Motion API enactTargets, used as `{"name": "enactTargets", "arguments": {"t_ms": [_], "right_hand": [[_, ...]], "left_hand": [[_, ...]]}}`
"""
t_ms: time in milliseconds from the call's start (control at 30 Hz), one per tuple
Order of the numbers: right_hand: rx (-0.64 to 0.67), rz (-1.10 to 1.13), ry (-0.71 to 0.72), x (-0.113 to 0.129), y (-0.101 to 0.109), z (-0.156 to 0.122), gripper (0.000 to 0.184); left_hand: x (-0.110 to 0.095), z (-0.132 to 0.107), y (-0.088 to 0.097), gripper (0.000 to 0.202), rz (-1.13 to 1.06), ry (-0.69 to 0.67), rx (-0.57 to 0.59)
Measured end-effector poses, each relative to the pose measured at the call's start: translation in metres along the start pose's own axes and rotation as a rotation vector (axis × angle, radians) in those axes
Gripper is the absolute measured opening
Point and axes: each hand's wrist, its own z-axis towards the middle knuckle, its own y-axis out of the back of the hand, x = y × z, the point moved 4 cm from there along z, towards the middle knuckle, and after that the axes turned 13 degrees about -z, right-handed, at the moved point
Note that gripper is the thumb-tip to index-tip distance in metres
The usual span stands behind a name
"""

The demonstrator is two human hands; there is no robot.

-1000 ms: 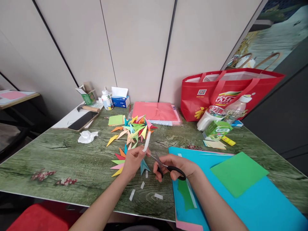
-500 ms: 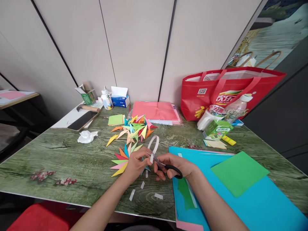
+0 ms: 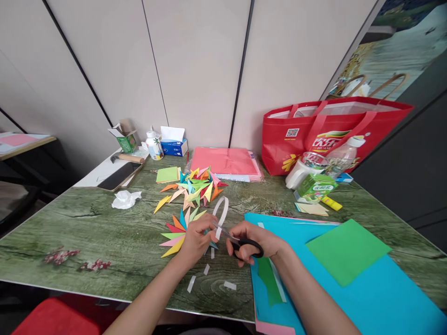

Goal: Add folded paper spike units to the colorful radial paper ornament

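My left hand (image 3: 199,236) pinches a strip of white tape (image 3: 223,211) that curls up in a loop above the fingers. In my right hand (image 3: 252,241) is a pair of black-handled scissors (image 3: 247,246), its blades at the lower end of the strip close to the left fingertips. Under and beside my left hand lies a fan of coloured folded paper points (image 3: 175,236), partly hidden by the hand. Several short white tape pieces (image 3: 206,269) lie on the table below both hands.
Behind the hands is a pile of colourful folded paper pieces (image 3: 197,184). Blue sheets (image 3: 335,298) with a green square (image 3: 349,251) lie at right. A red bag (image 3: 282,144), tissue box (image 3: 174,146), glue bottle (image 3: 154,145), hammer (image 3: 129,157) and crumpled tissue (image 3: 126,199) stand or lie farther back.
The scissors' handles have come closer together as my right fingers shifted slightly. The tape loop sits in nearly the same place, still in my left hand.
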Motion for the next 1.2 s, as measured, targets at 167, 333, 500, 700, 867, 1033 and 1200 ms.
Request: {"name": "enactTargets", "arguments": {"t_ms": [167, 333, 500, 700, 867, 1033, 1200], "right_hand": [[0.082, -0.07, 0.152, 0.014, -0.003, 0.002, 0.064], [0.072, -0.152, 0.145, 0.016, 0.001, -0.003, 0.06], [-0.093, -0.159, 0.156, 0.02, 0.006, -0.006, 0.052], [-0.189, -0.149, 0.21, 0.023, 0.008, -0.005, 0.05], [-0.172, -0.134, 0.272, 0.023, 0.008, -0.004, 0.047], [-0.128, -0.089, 0.297, 0.019, 0.005, -0.002, 0.05], [-0.141, -0.017, 0.383, 0.018, 0.009, -0.005, 0.049]], "left_hand": [[-0.001, 0.001, -0.001, 0.055, -0.022, -0.026, 0.008], [0.002, -0.002, 0.002, 0.06, -0.037, 0.042, -0.04], [0.005, -0.002, 0.002, 0.06, -0.022, 0.075, -0.014], [0.008, -0.004, 0.0, 0.051, -0.003, 0.1, 0.034], [0.002, -0.004, 0.0, 0.056, -0.02, 0.121, 0.012], [-0.001, -0.003, 0.0, 0.059, -0.023, 0.124, 0.011], [0.001, -0.006, 0.002, 0.059, -0.018, 0.119, -0.008]]}}
